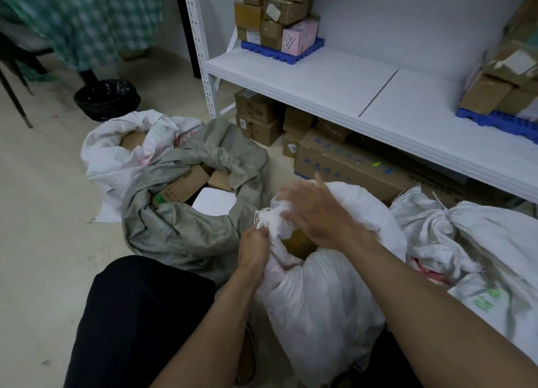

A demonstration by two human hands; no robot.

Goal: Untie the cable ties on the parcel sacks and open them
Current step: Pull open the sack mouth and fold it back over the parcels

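— Where's the sack?

— Right before your knees, its gathered neck pointing far-left. Your left hand pinches it from the near side; your right hand lies spread over it, nearer. The tie's possibly hidden.

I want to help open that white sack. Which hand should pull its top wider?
Probably the right hand: it lies open over the sack's mouth, while the left hand already pinches the near edge.
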